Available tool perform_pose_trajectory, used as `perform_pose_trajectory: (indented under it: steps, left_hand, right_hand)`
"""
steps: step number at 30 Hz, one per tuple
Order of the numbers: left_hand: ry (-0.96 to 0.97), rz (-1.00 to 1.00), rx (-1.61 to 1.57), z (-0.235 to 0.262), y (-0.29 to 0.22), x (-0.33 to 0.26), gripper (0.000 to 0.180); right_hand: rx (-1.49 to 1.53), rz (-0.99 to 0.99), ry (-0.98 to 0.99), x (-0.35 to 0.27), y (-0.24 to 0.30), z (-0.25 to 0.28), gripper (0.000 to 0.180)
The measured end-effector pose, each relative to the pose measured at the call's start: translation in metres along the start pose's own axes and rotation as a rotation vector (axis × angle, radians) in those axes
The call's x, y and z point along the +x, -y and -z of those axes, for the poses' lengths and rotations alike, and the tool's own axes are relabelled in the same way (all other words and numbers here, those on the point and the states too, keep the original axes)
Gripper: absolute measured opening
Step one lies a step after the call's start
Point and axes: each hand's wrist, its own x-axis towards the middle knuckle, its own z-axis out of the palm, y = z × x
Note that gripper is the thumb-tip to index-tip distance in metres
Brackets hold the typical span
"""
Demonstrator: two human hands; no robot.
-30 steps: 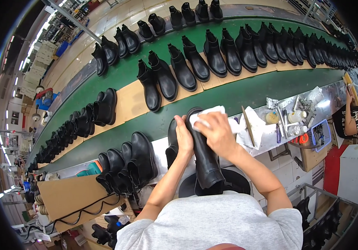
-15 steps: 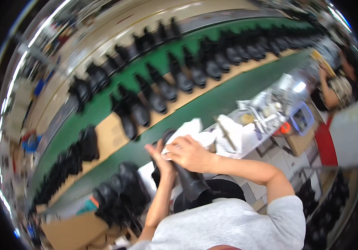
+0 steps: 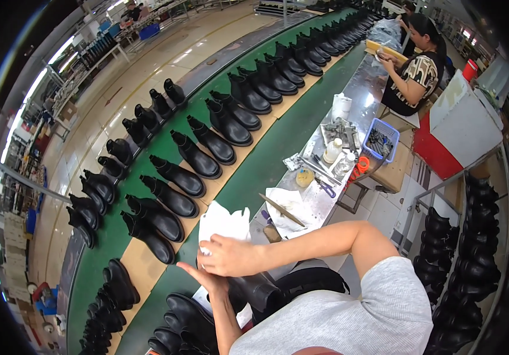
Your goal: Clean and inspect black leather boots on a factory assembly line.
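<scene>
My right hand (image 3: 229, 255) is closed on a white cloth (image 3: 223, 223) that puffs up past its fingers. The cloth is at the front part of a black ankle boot (image 3: 260, 293), whose shaft points back toward my body. Below and left of that hand, my left hand (image 3: 207, 283) holds the boot from beneath, thumb stretched outward; most of its fingers are hidden. The boot's toe is covered by my hands and the cloth.
A green conveyor belt (image 3: 254, 171) carries rows of black boots (image 3: 195, 155). The metal bench (image 3: 319, 204) at right holds a brush on white cloth (image 3: 287, 207), bottles and scissors. A blue basket (image 3: 380, 141) stands beyond; a co-worker (image 3: 417, 77) sits at the far right.
My hands, the boot and the cloth have shifted slightly left and down in the view. My head view has turned, so the belt and bench appear at another angle.
</scene>
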Motion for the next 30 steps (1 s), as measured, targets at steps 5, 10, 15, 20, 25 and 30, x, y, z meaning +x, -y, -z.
perform_pose_trajectory:
  steps: [5, 10, 15, 20, 25, 30]
  left_hand:
    - [0.070, -0.011, 0.071, -0.012, -0.011, -0.002, 0.098]
    - [0.016, 0.017, 0.036, -0.005, -0.007, -0.001, 0.092]
    - [0.061, -0.112, 0.167, -0.004, 0.000, 0.006, 0.093]
    - [-0.046, 0.080, 0.048, -0.003, -0.001, 0.001, 0.097]
    - [0.077, -0.038, 0.096, -0.020, 0.002, -0.008, 0.102]
    - [-0.203, -0.075, 0.203, -0.019, 0.013, 0.001, 0.082]
  right_hand:
    - [-0.013, -0.112, -0.102, 0.012, -0.014, 0.004, 0.016]
    - [-0.070, -0.043, -0.016, 0.001, 0.007, 0.004, 0.019]
    - [-0.007, -0.284, -0.074, 0.006, -0.022, 0.011, 0.024]
    - [0.022, -0.091, 0.006, -0.014, 0.006, 0.010, 0.020]
    - [0.087, -0.372, -0.078, -0.011, -0.019, 0.012, 0.026]
    - [0.227, -0.215, -0.136, -0.029, 0.003, 0.015, 0.028]
